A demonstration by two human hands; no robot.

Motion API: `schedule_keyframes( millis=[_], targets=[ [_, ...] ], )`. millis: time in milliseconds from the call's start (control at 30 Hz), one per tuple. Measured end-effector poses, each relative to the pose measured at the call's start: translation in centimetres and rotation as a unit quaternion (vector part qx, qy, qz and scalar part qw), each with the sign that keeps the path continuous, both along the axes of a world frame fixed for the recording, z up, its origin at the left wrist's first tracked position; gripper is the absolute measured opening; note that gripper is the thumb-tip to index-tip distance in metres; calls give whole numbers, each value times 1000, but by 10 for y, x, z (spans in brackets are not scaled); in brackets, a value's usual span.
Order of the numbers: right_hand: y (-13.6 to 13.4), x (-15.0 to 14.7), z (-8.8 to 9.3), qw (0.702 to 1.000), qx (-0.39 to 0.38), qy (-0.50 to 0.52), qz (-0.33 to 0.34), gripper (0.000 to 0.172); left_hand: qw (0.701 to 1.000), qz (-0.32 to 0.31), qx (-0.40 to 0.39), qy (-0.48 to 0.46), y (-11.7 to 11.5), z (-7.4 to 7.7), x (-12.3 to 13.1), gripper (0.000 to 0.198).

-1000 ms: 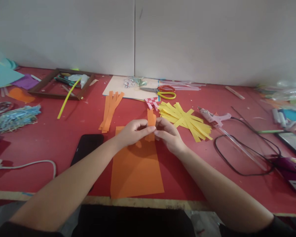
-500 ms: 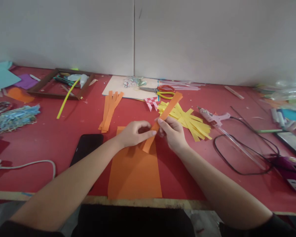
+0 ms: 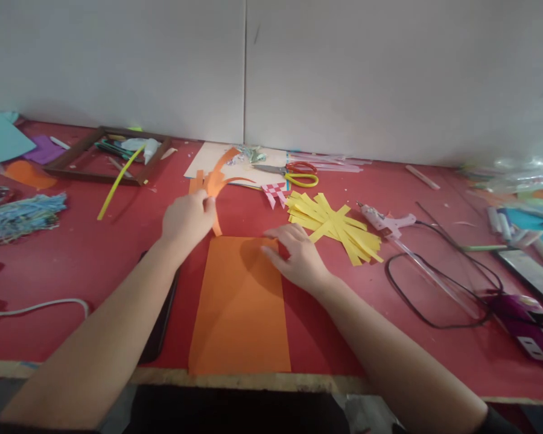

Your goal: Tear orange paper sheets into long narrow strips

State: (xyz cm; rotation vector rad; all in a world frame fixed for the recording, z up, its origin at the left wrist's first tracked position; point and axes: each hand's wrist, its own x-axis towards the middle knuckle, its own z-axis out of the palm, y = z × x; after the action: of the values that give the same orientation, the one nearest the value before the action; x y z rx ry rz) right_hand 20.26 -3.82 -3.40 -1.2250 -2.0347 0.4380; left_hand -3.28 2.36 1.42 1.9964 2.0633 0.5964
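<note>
My left hand [image 3: 189,220] is closed round orange paper strips [image 3: 217,181], above the spot left of the orange sheet. Some strips bend up and out to the right from the fingers; other orange strips [image 3: 196,182] show behind the hand. My right hand [image 3: 296,253] is over the upper right corner of the orange paper sheet [image 3: 239,313], fingers apart and holding nothing. That sheet lies flat near the table's front edge. Just beyond the right hand is a pile of yellow paper strips [image 3: 339,226].
Scissors [image 3: 301,173] and a pink woven paper piece [image 3: 275,194] lie at the back. A glue gun [image 3: 387,222] with a looped cord is at right, near a purple power strip [image 3: 525,328]. A phone [image 3: 163,328] is under my left forearm; a brown frame [image 3: 104,175] stands back left.
The orange strip has left the space between both hands. My left hand has moved left and back to the orange strips and grips them; my right hand has let go and lowered over the sheet.
</note>
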Motion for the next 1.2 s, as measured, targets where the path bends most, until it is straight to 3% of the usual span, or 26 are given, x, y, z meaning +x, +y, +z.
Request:
schedule_keyframes(
  millis=[133,267,333,467,567,633,733,833,967,1100,1200],
  targets=[
    [2,0,1,995,-27,-97,18,35,990,15,-40,135,6,4,-13,22],
    [3,1,2,992,-53,-113,5,37,982,67,-70,163,6,-1,-18,32],
    [3,2,2,993,-53,-107,4,31,979,78,-51,182,4,-3,-19,39],
    [3,1,-1,995,-30,-86,29,15,974,77,59,204,0,-4,-14,42],
    [3,-1,-2,996,-12,-70,52,12,987,-4,89,135,-4,0,-3,42],
    [4,-2,-1,998,2,-49,47,10,996,-81,37,26,-8,1,4,50],
    [4,-2,1,999,28,-20,34,24,976,-174,-74,-110,-12,-1,9,55],
    [3,-1,1,998,53,-14,26,38,944,-246,-145,-167,-13,-4,9,58],
    [3,2,-1,999,52,2,5,44,920,-300,-175,-183,-13,-3,8,50],
    [2,2,-3,997,69,1,17,49,921,-337,-148,-128,-16,-1,9,38],
    [1,0,-4,995,98,-24,11,58,932,-331,-110,-97,-15,-6,11,25]
  ],
)
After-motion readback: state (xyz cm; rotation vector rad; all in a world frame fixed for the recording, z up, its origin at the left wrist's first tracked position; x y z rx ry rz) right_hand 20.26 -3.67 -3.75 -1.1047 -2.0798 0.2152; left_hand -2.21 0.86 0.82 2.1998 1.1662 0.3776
